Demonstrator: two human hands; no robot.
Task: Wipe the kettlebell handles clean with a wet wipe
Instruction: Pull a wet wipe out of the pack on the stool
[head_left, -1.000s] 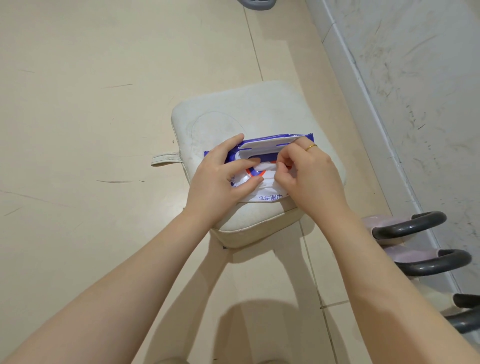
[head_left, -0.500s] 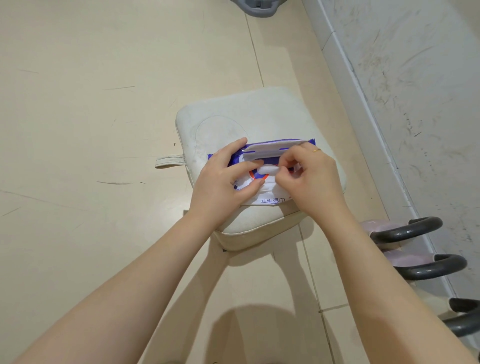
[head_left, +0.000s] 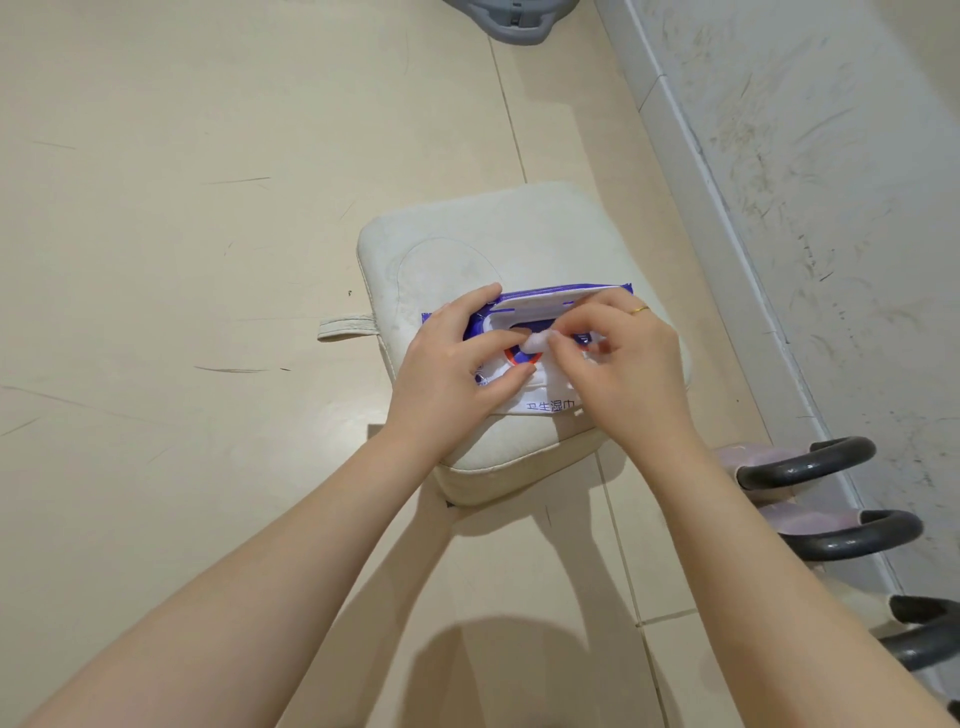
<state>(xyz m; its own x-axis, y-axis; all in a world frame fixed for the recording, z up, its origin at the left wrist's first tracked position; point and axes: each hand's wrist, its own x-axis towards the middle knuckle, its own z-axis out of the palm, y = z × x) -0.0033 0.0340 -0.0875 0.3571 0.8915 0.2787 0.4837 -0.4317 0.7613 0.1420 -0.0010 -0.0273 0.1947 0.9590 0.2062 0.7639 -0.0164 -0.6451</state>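
A blue and white wet wipe pack lies on a cream cushioned stool, its flap lifted open. My left hand presses the pack down from the left. My right hand pinches a white wet wipe at the pack's opening. Three kettlebells stand along the wall at the right, with black handles: the nearest to the stool, a second and a third partly cut off by the frame edge.
The stool stands on a beige tiled floor and has a small strap on its left side. A scuffed white wall runs along the right. A grey object sits at the top edge.
My right hand's fingertips have taken hold of a wipe at the opening and drawn a small white tuft out of the pack. My left hand keeps holding the pack.
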